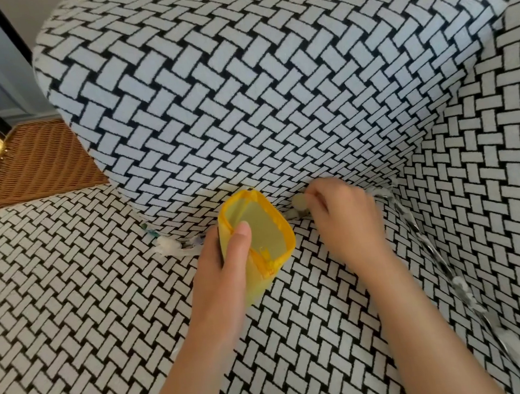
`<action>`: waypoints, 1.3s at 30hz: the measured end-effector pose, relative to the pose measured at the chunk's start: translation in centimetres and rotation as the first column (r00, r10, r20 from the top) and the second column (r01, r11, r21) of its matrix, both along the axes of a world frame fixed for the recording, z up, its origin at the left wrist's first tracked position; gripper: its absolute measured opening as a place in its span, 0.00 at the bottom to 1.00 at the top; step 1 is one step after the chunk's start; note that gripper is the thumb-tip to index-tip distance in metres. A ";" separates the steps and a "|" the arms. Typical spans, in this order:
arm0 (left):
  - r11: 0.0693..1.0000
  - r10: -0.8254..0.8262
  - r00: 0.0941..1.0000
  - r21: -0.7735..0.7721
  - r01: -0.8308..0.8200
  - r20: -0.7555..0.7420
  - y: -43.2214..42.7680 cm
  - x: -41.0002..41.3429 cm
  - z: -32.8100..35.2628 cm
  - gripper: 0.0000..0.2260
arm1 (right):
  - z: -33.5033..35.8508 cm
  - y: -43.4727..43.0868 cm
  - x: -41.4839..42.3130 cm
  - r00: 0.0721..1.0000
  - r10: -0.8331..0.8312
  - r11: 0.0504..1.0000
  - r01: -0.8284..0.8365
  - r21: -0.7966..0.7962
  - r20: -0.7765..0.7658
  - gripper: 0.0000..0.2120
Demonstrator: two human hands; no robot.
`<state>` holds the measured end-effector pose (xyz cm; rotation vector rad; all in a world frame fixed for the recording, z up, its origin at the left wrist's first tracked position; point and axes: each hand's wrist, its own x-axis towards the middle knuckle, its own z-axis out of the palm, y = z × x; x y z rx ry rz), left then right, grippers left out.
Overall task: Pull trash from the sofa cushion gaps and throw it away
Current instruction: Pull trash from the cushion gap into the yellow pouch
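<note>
My left hand grips a small yellow zip pouch, held upright with its mouth open, thumb over the rim. Just to its right my right hand pinches a small round pale piece of trash at the gap between the seat cushion and the back cushion. White crumpled paper sticks out of the same gap further left, with a small greenish scrap beside it. More white and silvery scraps run along the gap by the right armrest.
The sofa wears a black-and-white woven-pattern cover. A brown wicker basket stands on the floor behind the sofa's left end. The right armrest rises beside my right forearm.
</note>
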<state>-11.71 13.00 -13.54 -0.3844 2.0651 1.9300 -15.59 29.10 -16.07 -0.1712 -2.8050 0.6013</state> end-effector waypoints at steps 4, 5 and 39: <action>0.999 -0.033 0.999 -0.023 0.032 -0.038 0.2 0.2 0.1 0.17 | 3.3 0.3 1.1 0.985 0.118 0.824 -0.170 -0.540 -0.129 0.10; 0.999 -0.042 0.998 -0.029 0.041 -0.040 0.2 0.2 0.0 0.18 | 4.1 -0.1 1.5 0.969 0.179 0.739 -0.246 -0.627 -0.169 0.10; 0.998 -0.052 0.997 -0.024 0.051 -0.057 -0.1 0.4 0.0 0.20 | 1.4 2.3 0.4 0.885 -0.122 0.985 0.051 0.166 0.450 0.15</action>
